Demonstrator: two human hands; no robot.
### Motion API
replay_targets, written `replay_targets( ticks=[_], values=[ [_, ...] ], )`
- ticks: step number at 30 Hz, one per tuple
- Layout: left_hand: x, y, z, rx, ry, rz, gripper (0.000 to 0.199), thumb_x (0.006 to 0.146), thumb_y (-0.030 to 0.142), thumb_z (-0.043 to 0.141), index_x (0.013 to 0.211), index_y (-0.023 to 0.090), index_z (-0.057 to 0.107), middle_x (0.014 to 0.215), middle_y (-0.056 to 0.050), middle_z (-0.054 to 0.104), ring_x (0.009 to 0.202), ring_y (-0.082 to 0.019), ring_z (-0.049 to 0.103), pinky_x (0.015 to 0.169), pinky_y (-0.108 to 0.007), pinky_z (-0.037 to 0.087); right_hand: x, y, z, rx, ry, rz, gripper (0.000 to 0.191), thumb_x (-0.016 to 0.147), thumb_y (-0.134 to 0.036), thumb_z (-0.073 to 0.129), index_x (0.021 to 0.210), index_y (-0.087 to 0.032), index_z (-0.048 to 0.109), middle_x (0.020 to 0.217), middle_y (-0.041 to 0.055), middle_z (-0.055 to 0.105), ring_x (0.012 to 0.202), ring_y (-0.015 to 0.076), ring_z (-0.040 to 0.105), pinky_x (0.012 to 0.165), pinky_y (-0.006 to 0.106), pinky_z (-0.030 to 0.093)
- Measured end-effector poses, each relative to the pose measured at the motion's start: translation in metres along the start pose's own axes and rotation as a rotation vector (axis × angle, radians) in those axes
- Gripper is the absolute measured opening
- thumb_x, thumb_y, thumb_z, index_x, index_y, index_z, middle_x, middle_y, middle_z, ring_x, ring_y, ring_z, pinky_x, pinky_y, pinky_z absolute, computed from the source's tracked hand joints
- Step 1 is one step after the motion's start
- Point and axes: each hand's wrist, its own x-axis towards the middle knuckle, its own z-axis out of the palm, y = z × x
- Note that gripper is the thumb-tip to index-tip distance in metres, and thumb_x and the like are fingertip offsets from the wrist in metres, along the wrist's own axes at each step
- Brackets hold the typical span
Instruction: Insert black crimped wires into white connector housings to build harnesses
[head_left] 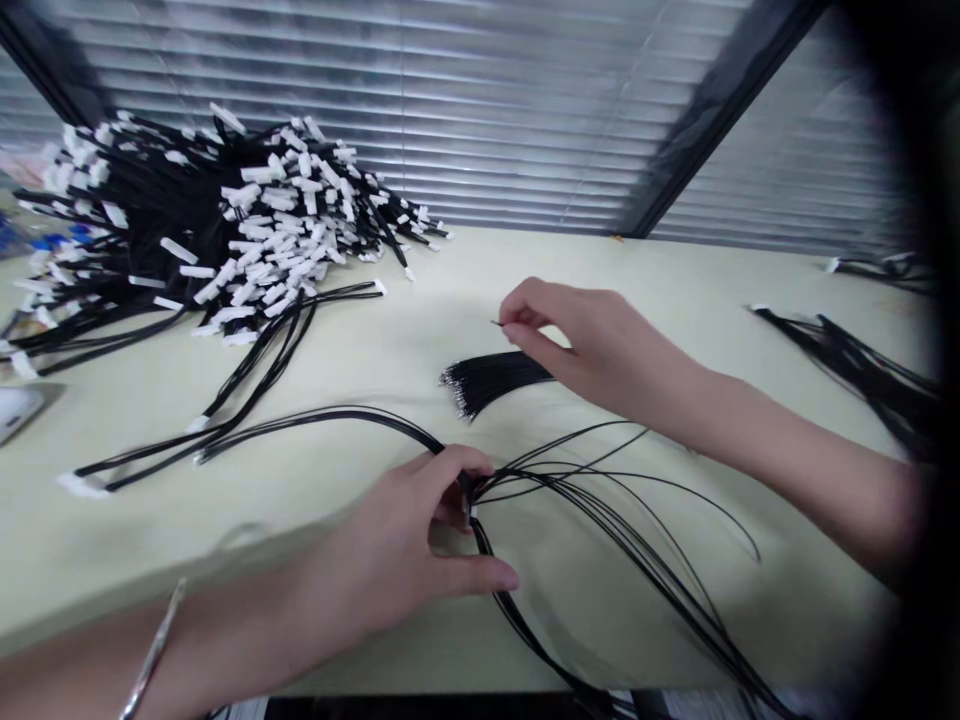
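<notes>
My left hand is curled around a wire harness of thin black wires, with a small white connector partly showing between the fingers. From this hand several loose black wires fan out to the right and over the table's front edge. Above and to the right, my right hand pinches a thin dark wire, of which only a short tip shows at the fingertips. Just under that hand lies a bundle of cut black wires with silvery terminals at its left end, its right end hidden by the hand.
A large heap of black cables with white connectors fills the back left. Finished-looking harnesses lie before it. More black cables rest at the right. A window with blinds borders the table behind.
</notes>
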Motion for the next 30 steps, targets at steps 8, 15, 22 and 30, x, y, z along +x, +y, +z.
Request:
replay_targets(
  ticks=[8, 15, 22, 30],
  values=[
    [-0.001, -0.001, 0.000, 0.022, -0.004, 0.074, 0.052, 0.072, 0.046, 0.080, 0.114, 0.028, 0.057, 0.097, -0.002, 0.066, 0.086, -0.023, 0.065, 0.077, -0.036, 0.056, -0.060, -0.071, -0.014, -0.048, -0.153, -0.312, 0.015, 0.077, -0.005, 0.061, 0.082, -0.017, 0.066, 0.084, 0.0038, 0.060, 0.080, 0.0175, 0.052, 0.072, 0.028, 0.047],
    [0.000, 0.000, 0.000, -0.006, -0.012, 0.071, 0.053, 0.071, 0.039, 0.082, 0.116, 0.030, 0.056, 0.101, 0.000, 0.069, 0.087, -0.022, 0.066, 0.076, -0.034, 0.056, -0.062, -0.073, 0.003, -0.427, -0.167, -0.479, 0.016, 0.054, -0.018, 0.070, 0.069, -0.018, 0.070, 0.078, 0.0054, 0.059, 0.079, 0.0237, 0.048, 0.079, 0.036, 0.047],
    [-0.001, 0.000, 0.000, -0.018, -0.003, 0.082, 0.048, 0.070, 0.036, 0.083, 0.111, 0.030, 0.058, 0.101, 0.001, 0.069, 0.088, -0.022, 0.067, 0.078, -0.034, 0.057, -0.061, -0.074, 0.004, -0.415, -0.091, -0.471, 0.022, 0.050, -0.013, 0.067, 0.071, -0.019, 0.071, 0.083, 0.0046, 0.066, 0.080, 0.0222, 0.050, 0.079, 0.033, 0.045],
    [0.002, 0.000, 0.001, -0.036, -0.006, 0.093, 0.045, 0.072, 0.033, 0.080, 0.110, 0.029, 0.057, 0.101, 0.001, 0.068, 0.090, -0.023, 0.067, 0.077, -0.034, 0.057, -0.059, -0.077, 0.005, -0.462, -0.133, -0.514, 0.021, 0.054, -0.012, 0.063, 0.072, -0.017, 0.072, 0.086, 0.0064, 0.067, 0.077, 0.0226, 0.054, 0.072, 0.034, 0.048]
  ],
)
